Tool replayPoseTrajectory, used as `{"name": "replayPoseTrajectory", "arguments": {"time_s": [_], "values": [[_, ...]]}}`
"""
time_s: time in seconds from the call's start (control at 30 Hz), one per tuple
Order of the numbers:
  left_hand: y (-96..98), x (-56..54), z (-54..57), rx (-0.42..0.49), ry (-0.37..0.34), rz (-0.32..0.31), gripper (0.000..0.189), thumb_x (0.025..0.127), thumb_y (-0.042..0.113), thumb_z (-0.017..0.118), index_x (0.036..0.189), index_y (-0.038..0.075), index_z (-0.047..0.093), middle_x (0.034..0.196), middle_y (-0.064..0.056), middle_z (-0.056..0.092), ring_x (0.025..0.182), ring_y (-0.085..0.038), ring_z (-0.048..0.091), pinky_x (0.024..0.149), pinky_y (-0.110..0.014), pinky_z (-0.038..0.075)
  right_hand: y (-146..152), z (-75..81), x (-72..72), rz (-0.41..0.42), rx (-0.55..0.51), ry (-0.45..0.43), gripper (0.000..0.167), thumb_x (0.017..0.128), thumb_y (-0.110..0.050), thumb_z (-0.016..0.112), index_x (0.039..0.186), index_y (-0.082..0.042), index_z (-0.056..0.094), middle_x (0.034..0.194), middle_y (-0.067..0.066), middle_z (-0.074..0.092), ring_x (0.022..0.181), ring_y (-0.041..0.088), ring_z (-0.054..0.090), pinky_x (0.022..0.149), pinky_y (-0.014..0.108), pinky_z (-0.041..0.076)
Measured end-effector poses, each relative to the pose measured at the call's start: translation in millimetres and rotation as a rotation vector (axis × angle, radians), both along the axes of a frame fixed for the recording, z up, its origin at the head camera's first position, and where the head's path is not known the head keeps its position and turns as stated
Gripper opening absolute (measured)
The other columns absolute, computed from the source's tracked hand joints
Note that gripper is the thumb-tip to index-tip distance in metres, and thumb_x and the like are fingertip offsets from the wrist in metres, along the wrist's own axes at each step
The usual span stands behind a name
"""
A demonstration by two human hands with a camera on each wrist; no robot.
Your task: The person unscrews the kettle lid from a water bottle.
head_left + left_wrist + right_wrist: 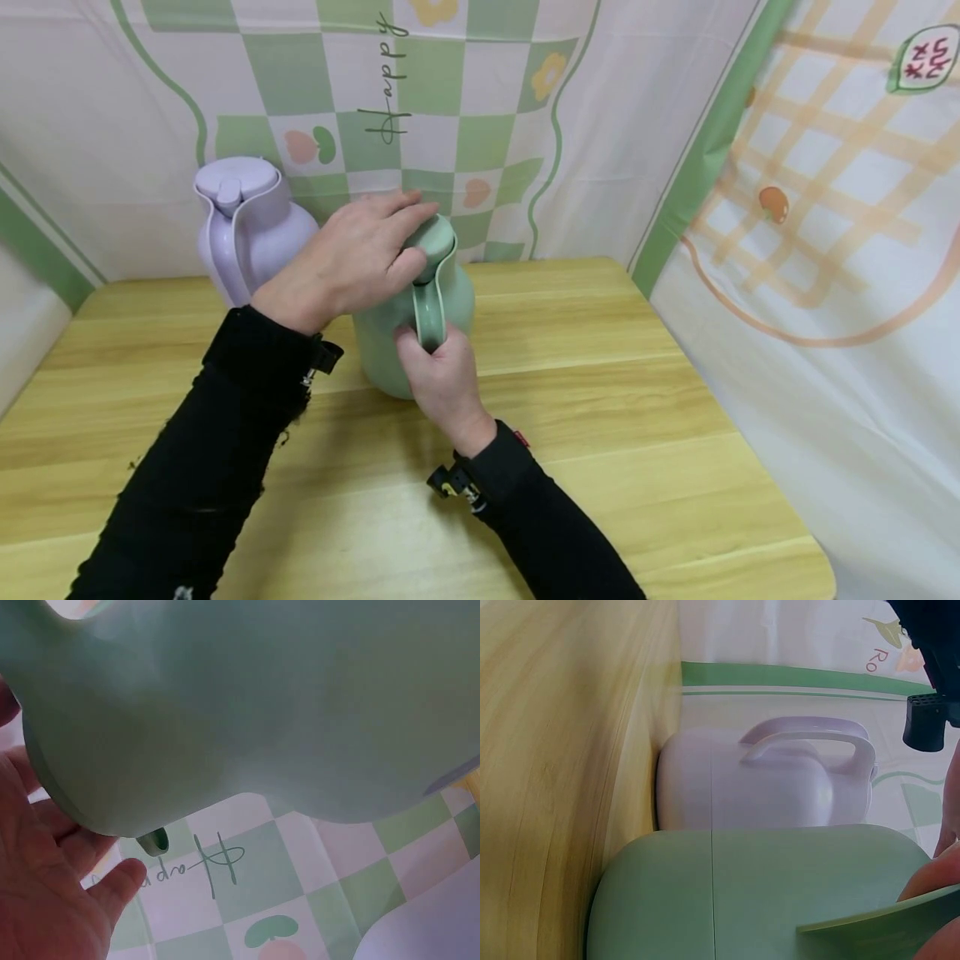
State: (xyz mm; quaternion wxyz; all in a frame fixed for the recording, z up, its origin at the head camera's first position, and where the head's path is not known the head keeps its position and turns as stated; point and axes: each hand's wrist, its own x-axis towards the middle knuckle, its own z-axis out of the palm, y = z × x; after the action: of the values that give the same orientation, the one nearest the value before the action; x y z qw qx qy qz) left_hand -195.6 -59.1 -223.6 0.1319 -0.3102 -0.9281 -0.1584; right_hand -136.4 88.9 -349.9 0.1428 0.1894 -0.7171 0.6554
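A sage-green thermos jug (386,354) stands on the wooden table, its handle facing me. My left hand (341,262) reaches across its round lid (433,243), thumb at the near side and fingers at the far side, gripping it. In the left wrist view, the left hand's fingers (79,851) lie beside the jug's top, near its small spout (155,841). My right hand (446,379) grips the lower part of the handle (430,312), thumb against it. Left of the green jug stands a lilac thermos jug (262,237), partly covered by my left hand.
The pale wooden table (600,400) has a rounded front right corner. Behind it hangs a white and green checkered cloth (427,92) with lettering; another printed cloth (817,208) hangs at the right. Black sleeves and small wrist cameras sit on both arms.
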Motion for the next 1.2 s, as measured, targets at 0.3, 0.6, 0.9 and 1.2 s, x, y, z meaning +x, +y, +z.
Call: {"name": "replayPoseTrajectory", "arguments": {"time_s": [0.3,0.6,0.9,1.2], "values": [[1.3,-1.7,-0.6,-0.021,-0.003,-0.024,0.056,0.102,0.03,0.04,0.155,0.015,0.052,0.161,-0.011,0.047,0.151,-0.032,0.041,0.125,-0.049,0.029,-0.5,0.6,-0.5,-0.007,0.008,0.009,0.045,0.098,-0.02,0.057,0.064,-0.013,0.028,0.055,-0.001,0.027,0.051,0.018,0.022,0.056,0.028,0.024],[3.0,0.2,-0.7,0.005,0.029,0.009,0.049,0.107,0.039,0.044,0.145,0.013,0.061,0.152,-0.012,0.056,0.145,-0.034,0.047,0.123,-0.049,0.032,-0.6,1.0,-0.7,0.001,0.005,0.013,0.044,0.098,-0.021,0.056,0.065,-0.013,0.029,0.055,-0.001,0.027,0.052,0.018,0.022,0.057,0.028,0.025],[5.5,1.3,-4.5,0.039,0.077,0.037,0.048,0.106,0.043,0.05,0.138,0.011,0.066,0.142,-0.014,0.062,0.142,-0.035,0.049,0.123,-0.048,0.031,-0.2,0.2,-0.4,0.013,-0.002,0.018,0.044,0.099,-0.021,0.056,0.066,-0.013,0.028,0.057,-0.001,0.026,0.053,0.018,0.021,0.058,0.028,0.024],[6.4,1.3,-4.9,0.042,0.081,0.056,0.05,0.105,0.046,0.052,0.136,0.01,0.068,0.138,-0.016,0.064,0.14,-0.035,0.05,0.121,-0.049,0.031,0.4,-0.3,-0.4,0.016,0.002,0.007,0.045,0.1,-0.021,0.056,0.066,-0.013,0.027,0.056,0.0,0.025,0.052,0.019,0.02,0.058,0.029,0.024]]}}
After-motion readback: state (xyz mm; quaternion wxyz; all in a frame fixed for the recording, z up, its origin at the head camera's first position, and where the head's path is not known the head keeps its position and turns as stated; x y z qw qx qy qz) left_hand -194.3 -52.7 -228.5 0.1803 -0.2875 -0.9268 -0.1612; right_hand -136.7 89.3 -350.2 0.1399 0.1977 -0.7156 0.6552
